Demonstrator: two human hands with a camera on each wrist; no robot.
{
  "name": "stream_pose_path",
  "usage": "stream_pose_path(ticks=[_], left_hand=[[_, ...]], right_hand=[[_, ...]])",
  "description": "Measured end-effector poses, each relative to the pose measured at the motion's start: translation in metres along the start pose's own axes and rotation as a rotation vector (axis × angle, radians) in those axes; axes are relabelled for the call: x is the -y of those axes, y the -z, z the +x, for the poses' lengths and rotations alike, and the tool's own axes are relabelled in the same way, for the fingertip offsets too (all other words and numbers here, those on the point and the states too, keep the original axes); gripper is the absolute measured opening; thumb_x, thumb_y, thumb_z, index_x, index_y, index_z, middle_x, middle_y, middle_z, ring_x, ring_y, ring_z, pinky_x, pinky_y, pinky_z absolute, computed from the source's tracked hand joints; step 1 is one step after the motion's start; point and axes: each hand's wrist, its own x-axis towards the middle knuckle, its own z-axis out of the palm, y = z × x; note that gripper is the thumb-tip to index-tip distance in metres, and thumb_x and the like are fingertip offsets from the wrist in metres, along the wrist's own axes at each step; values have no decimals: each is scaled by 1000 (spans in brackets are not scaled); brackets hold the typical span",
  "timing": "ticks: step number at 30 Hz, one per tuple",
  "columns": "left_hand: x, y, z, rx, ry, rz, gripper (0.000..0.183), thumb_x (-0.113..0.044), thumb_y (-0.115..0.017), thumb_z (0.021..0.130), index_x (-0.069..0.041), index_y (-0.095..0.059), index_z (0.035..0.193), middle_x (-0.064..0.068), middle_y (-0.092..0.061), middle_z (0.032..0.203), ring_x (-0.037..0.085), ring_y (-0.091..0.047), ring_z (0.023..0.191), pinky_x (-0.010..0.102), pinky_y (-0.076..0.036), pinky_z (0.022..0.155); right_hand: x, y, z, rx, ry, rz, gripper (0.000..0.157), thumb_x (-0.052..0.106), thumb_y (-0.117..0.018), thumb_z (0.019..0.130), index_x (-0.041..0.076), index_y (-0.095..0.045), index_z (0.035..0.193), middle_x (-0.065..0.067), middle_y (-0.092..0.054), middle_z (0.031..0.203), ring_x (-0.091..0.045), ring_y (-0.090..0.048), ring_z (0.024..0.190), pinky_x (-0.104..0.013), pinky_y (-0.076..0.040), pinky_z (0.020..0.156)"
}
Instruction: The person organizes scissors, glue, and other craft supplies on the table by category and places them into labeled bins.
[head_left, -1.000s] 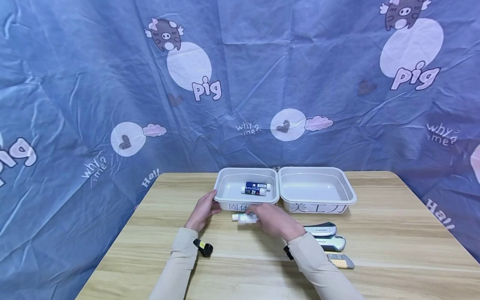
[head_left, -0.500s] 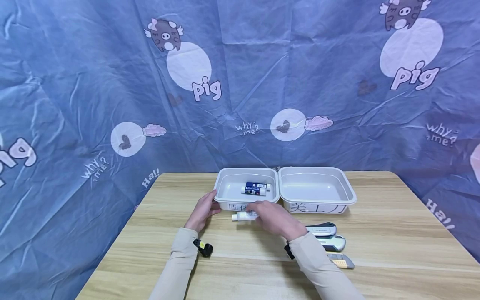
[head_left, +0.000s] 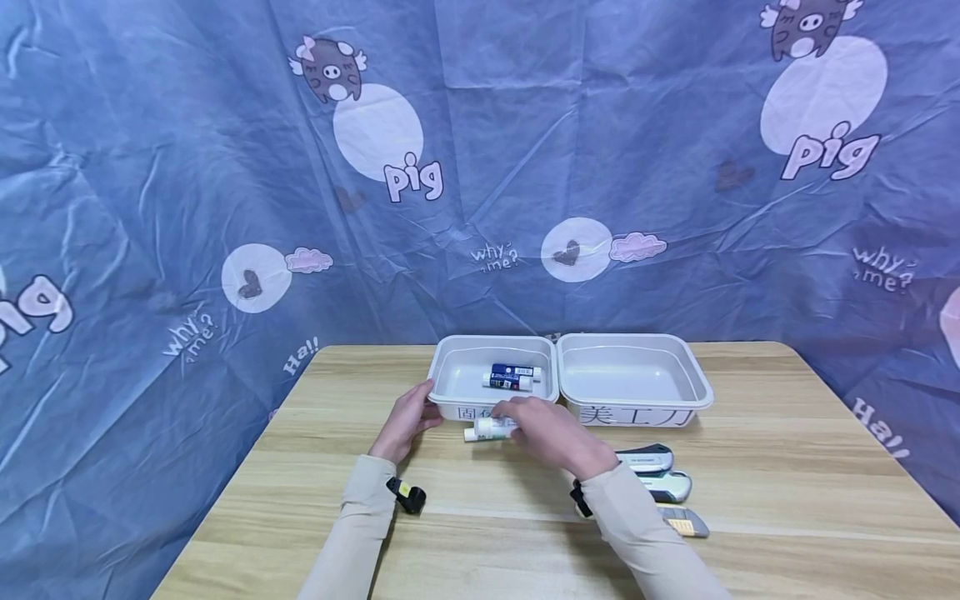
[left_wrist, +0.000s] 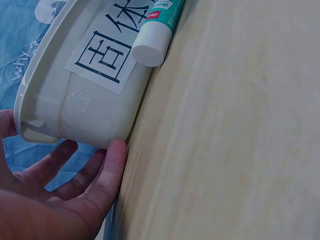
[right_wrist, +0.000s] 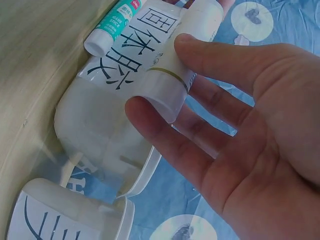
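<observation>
My right hand [head_left: 547, 432] pinches a white glue stick [right_wrist: 162, 82] between thumb and fingers, just in front of the left tub [head_left: 442, 408]. A teal glue stick [right_wrist: 114, 25] with a white cap lies on the table against that tub's labelled front, partly behind the held one in the head view. My left hand [head_left: 408, 421] rests its fingertips on the tub's left end, thumb by the rim [left_wrist: 22, 107]. Inside this tub lie two dark blue glue sticks with white caps, the nearer glue stick [head_left: 507, 382] overlapping the farther glue stick [head_left: 517, 370].
A second white tub [head_left: 633, 387] with a printed label stands right beside the first. Right of my right forearm lie several utility knives: a dark-and-silver knife [head_left: 648, 458], a similar knife [head_left: 667, 486] and a grey-and-yellow knife [head_left: 684, 522]. A blue printed cloth [head_left: 480, 167] hangs behind the table.
My right hand has shifted the held white glue stick slightly up and back towards the left tub, across the teal glue stick. My left hand and the tubs have stayed put.
</observation>
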Motion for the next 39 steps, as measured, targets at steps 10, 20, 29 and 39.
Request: stream_pose_path(ticks=[10,20,29,39], left_hand=[[1,1,2,-6,-5,6,57,-42,-46,108,3,-53,143,20,-64,125,22,-65,102,44,-58,97],[-3,0,-2,6,-7,4,56,-38,-45,109,5,-51,143,20,-63,124,22,-65,101,48,-56,99],[4,2,5,5,-3,9,56,-37,-42,110,8,-49,144,21,-63,123,21,-65,99,49,-56,99],[1,1,1,-3,-1,-7,60,-43,-47,107,3,-51,146,21,-62,127,23,-65,102,44,-57,98]], right_hand=[[-1,3,0,-14,-15,11,44,2,-78,86,15,-69,127,-3,-73,122,-23,-70,106,-39,-61,83],[-3,6,1,-95,23,-20,40,4,-79,86,12,-70,124,-7,-74,114,-25,-70,104,-41,-61,86],[-8,7,2,-112,6,3,40,3,-78,87,14,-70,125,-6,-73,120,-25,-69,110,-42,-60,91],[-11,8,0,-119,-40,6,39,4,-78,89,18,-70,125,-3,-72,123,-25,-67,116,-43,-61,91]])
